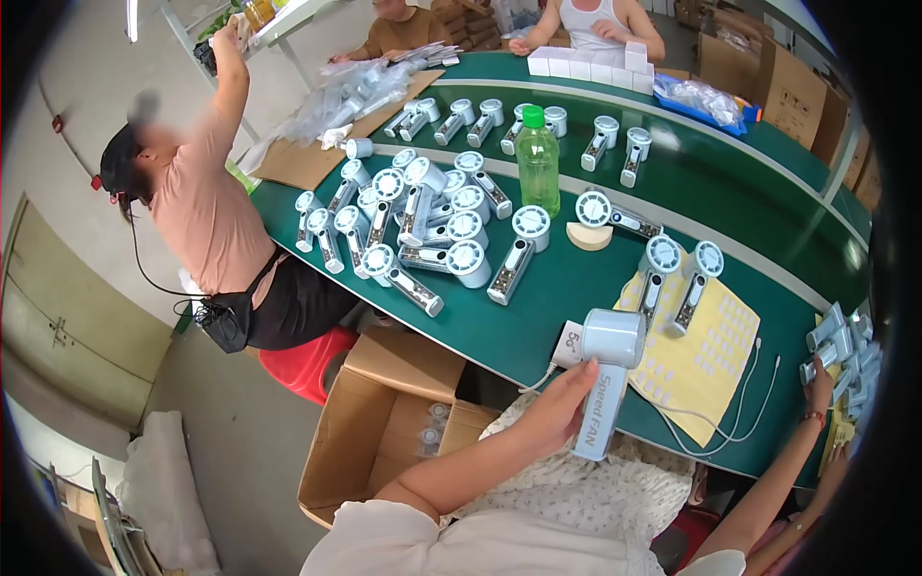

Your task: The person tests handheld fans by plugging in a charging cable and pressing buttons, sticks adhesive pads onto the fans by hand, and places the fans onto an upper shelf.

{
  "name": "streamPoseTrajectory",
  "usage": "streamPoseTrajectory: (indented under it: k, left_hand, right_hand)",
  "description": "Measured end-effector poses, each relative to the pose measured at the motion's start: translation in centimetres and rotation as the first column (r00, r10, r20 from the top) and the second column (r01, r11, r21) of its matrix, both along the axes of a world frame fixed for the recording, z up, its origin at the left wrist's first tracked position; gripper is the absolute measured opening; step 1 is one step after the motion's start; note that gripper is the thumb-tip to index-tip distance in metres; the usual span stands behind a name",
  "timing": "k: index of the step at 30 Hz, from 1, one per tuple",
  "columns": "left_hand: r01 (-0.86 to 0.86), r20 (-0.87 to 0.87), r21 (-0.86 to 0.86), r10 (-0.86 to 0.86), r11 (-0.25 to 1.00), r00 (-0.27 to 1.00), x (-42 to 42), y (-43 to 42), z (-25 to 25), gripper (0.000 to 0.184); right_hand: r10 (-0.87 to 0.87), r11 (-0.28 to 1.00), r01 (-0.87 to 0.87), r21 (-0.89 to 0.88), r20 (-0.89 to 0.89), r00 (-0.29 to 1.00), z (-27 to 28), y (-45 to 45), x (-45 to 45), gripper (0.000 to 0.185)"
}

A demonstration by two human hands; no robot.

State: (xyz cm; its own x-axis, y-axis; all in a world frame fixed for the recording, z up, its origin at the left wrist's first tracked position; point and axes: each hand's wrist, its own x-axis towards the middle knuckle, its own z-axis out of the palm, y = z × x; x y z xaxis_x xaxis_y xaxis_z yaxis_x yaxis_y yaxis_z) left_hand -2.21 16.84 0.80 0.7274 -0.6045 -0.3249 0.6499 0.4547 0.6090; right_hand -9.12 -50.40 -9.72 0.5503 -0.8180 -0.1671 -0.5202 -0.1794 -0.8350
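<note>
My left hand [570, 408] is closed around a pale blue handheld fan [599, 413], its handle marked "Speed FAN" and its round head uppermost. A white card marked "5G" [568, 344] shows just behind that fan. At the far right, my right hand [819, 386], with a red band at the wrist, touches a pile of blue fans [845, 350]; its fingers are partly hidden among them. Two fans [656, 278] lie on a yellow sticker sheet [715, 346] in front of me. White cables [744, 408] run across the sheet and table.
Many fans [423, 206] crowd the green table [538, 307] at left. A green bottle [538, 163] stands by the belt [576, 106], which carries more fans. An open carton [360, 413] sits below the edge. A co-worker [206, 221] reaches up at left; another's arm [797, 528] is beside mine.
</note>
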Motion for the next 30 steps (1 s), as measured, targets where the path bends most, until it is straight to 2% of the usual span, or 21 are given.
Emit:
streamPoseTrajectory:
  k: [1,3,6,8,9,10,11,14,16,18,20,22,24,26,27,30]
  left_hand:
    - [-0.017,-0.023,0.005,0.017,1.0,1.0,0.0,0.2,0.2,0.045]
    - [-0.013,-0.048,0.023,0.015,1.0,0.999,0.2,0.6,-0.4,0.045]
    - [-0.021,-0.061,0.025,0.022,0.999,0.998,0.1,0.6,0.6,0.044]
    - [-0.043,-0.007,0.022,0.044,0.999,0.999,0.1,0.2,1.2,0.046]
    - [-0.046,0.045,0.029,0.045,0.999,0.998,0.1,-0.3,1.1,0.048]
    - [-0.043,0.1,0.037,0.039,0.998,0.994,0.1,-0.6,1.0,0.05]
    - [0.005,0.122,0.051,-0.011,0.999,0.992,0.2,-0.7,0.8,0.054]
    - [-0.028,0.325,0.129,-0.016,0.991,0.946,-0.1,-1.2,0.9,0.055]
    - [-0.045,0.392,0.142,-0.015,0.989,0.92,0.1,-1.1,0.6,0.054]
    - [-0.065,0.4,0.162,-0.005,0.985,0.917,0.1,-0.7,1.2,0.051]
    - [-0.095,0.424,0.225,-0.01,0.97,0.906,0.5,-0.5,0.8,0.049]
    - [-0.062,0.268,0.312,-0.026,0.948,0.963,0.4,-0.4,1.6,0.046]
    - [-0.04,0.196,0.31,-0.023,0.95,0.98,-0.1,-0.6,2.0,0.042]
    - [-0.017,0.178,0.322,-0.043,0.947,0.983,-0.5,-1.0,2.1,0.039]
    - [0.007,0.183,0.336,-0.073,0.942,0.98,-0.6,-1.2,2.0,0.04]
    - [0.043,0.216,0.373,-0.132,0.927,0.967,-0.7,-1.6,1.4,0.042]
  right_hand:
    - [-0.048,0.996,0.035,0.076,0.187,0.981,1.0,1.7,-0.2,0.053]
    - [-0.17,0.97,0.049,0.239,0.518,0.838,4.9,10.1,-1.0,0.047]
    - [0.007,1.0,-0.017,0.018,0.425,0.905,7.6,16.0,-2.2,0.052]
    - [0.178,0.944,-0.31,0.114,0.615,0.768,8.5,21.1,-1.7,0.055]
    - [0.228,0.883,-0.448,0.141,0.704,0.673,9.1,24.4,-1.9,0.057]
    - [0.229,0.834,-0.52,0.184,0.743,0.629,10.8,29.2,-1.3,0.061]
    - [0.27,0.781,-0.592,0.202,0.744,0.611,10.9,31.5,-1.1,0.062]
    - [0.398,0.562,-0.792,0.24,0.761,0.513,12.0,37.6,-0.3,0.064]
    - [0.32,0.506,-0.779,0.37,0.758,0.568,12.1,41.4,-0.3,0.056]
    - [0.364,0.404,-0.761,0.508,0.673,0.643,13.4,43.0,0.1,0.048]
    - [0.376,0.315,-0.765,0.561,0.667,0.644,13.4,44.0,1.1,0.041]
    - [0.446,0.3,-0.809,0.505,0.675,0.587,13.1,44.5,2.0,0.039]
    - [0.453,0.287,-0.786,0.547,0.646,0.615,13.1,45.0,2.1,0.042]
    - [0.492,0.261,-0.797,0.544,0.635,0.595,12.6,45.2,2.1,0.045]
    - [0.533,0.267,-0.774,0.574,0.582,0.615,12.9,45.2,2.0,0.046]
    - [0.593,0.315,-0.793,0.522,0.544,0.594,12.5,45.4,1.7,0.051]
